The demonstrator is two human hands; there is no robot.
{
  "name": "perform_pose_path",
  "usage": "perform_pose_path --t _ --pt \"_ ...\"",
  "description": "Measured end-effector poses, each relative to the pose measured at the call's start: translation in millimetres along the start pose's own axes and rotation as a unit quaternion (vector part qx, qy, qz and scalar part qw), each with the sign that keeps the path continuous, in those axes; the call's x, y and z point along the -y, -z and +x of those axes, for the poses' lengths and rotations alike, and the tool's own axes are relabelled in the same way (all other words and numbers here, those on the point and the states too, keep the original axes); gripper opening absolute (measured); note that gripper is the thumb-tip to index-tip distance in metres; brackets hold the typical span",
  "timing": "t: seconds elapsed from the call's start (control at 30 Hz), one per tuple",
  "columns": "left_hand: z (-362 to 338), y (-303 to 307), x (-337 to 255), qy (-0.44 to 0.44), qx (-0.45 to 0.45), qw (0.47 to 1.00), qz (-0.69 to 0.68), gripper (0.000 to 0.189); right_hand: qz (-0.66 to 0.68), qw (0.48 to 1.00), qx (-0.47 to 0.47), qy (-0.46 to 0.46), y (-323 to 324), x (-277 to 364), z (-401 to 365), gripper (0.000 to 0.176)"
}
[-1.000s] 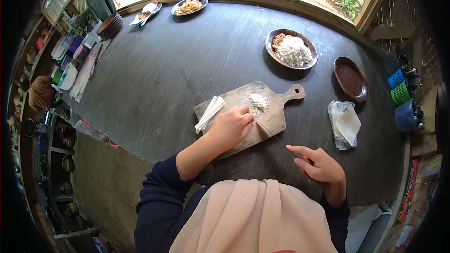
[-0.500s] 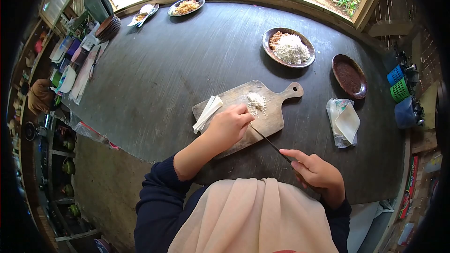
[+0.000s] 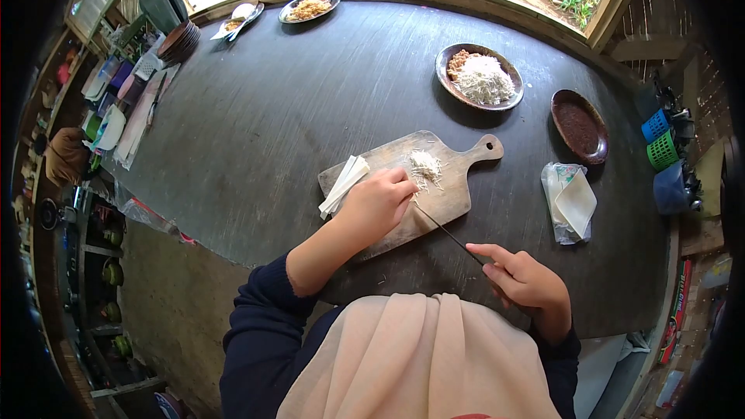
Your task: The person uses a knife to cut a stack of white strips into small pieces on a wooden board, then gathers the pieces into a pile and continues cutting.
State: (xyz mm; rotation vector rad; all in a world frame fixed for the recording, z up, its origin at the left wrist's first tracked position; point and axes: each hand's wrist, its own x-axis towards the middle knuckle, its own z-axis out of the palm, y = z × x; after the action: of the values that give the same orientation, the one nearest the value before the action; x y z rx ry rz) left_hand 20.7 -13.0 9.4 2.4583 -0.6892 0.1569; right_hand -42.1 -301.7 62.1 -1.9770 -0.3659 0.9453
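A wooden cutting board (image 3: 454,200) with a handle lies tilted on the dark table. My right hand (image 3: 524,275) is closed round a knife (image 3: 448,233), whose tip reaches my left fingertips over the board. My left hand (image 3: 380,200) is closed, its fingers pressed together on the board; what they hold is hidden beneath them. Beyond the fingertips sits a small heap of thin white shreds (image 3: 426,165). Several white strips (image 3: 344,185) rest on the board's left end.
Behind the board stands a plate (image 3: 442,89) of white shreds and reddish food. An empty brown oval dish (image 3: 578,128) and a plastic packet (image 3: 569,202) are at the right. Farther back are a food plate (image 3: 289,19) and stacked brown dishes (image 3: 178,45).
The knife tip and my right hand have shifted very slightly. Otherwise the board, strips and shreds look the same.
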Motion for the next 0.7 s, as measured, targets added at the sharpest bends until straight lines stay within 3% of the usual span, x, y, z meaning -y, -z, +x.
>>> perform_pose_path --t 0.37,0.53,0.7 --pt "1 3 -1 -0.011 0.001 1.000 -0.029 0.010 0.054 0.998 -0.039 -0.015 -19 8 3 0.043" --pt "1 3 -1 -0.009 0.002 1.000 -0.023 0.009 -0.015 0.994 -0.094 0.052 -31 0 6 0.045" --pt "1 -2 5 -0.020 0.010 0.999 -0.046 0.009 0.002 0.996 -0.077 0.043 -33 0 9 0.046"
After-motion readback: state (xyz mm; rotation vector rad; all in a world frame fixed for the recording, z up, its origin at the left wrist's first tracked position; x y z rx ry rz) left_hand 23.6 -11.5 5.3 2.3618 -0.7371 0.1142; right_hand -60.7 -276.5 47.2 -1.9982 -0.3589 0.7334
